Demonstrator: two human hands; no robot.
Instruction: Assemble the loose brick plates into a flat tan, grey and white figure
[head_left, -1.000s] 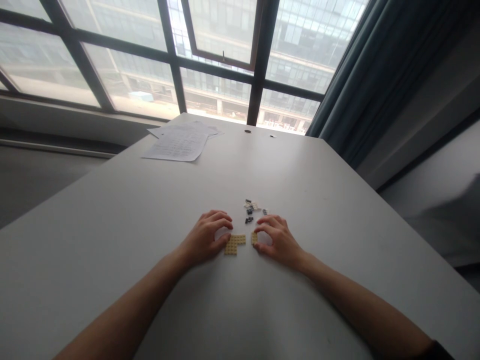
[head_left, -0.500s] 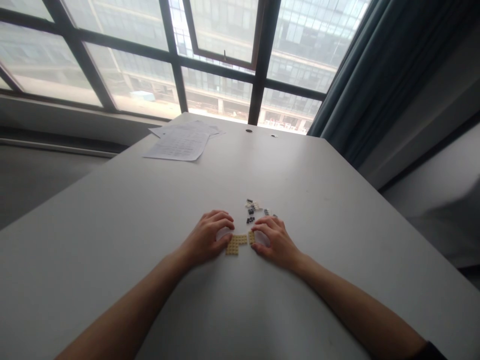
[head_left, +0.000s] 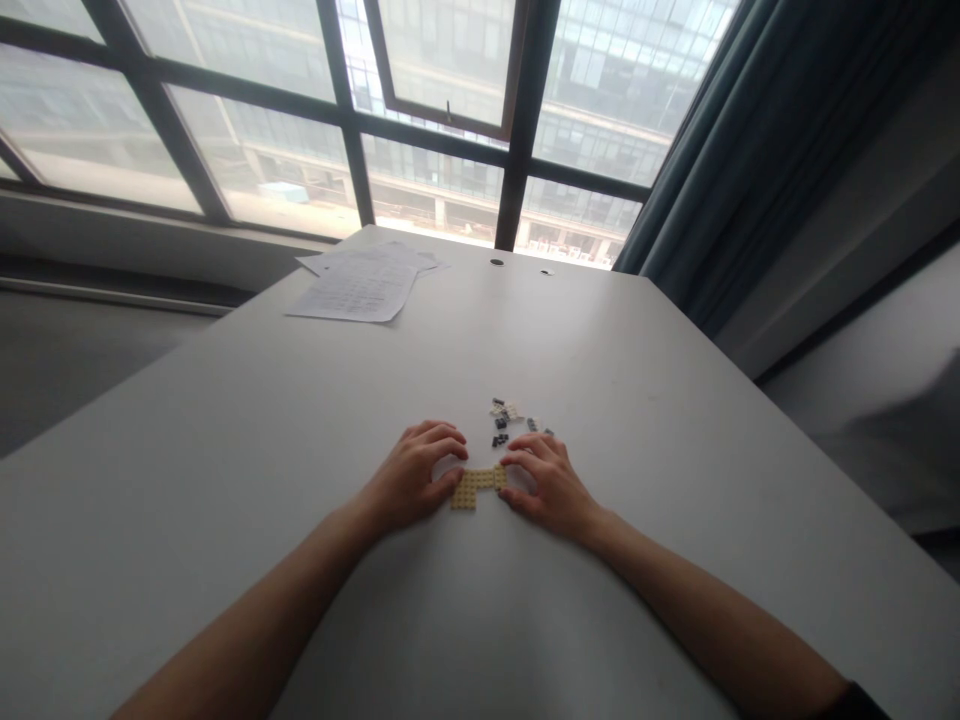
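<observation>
Tan studded plates (head_left: 465, 492) lie flat on the white table, forming an angled shape. My left hand (head_left: 420, 473) is at their left side, thumb touching the edge and fingers curved with a gap to the thumb. A smaller tan plate (head_left: 500, 477) sits against the right end of the others. My right hand (head_left: 549, 483) grips this small plate between its thumb and fingertips. Just beyond the hands are small black pieces (head_left: 500, 440) and white pieces (head_left: 510, 410). Some grey pieces (head_left: 532, 425) lie right behind my right hand's fingers.
Printed paper sheets (head_left: 356, 285) lie at the far left of the white table (head_left: 600, 360). Two small round holes are near its far edge. A large window stands behind, with a dark blue curtain (head_left: 720, 180) at the right.
My right hand has moved slightly left with the small tan plate, closing the gap to the other tan plates. My left hand has stayed in place.
</observation>
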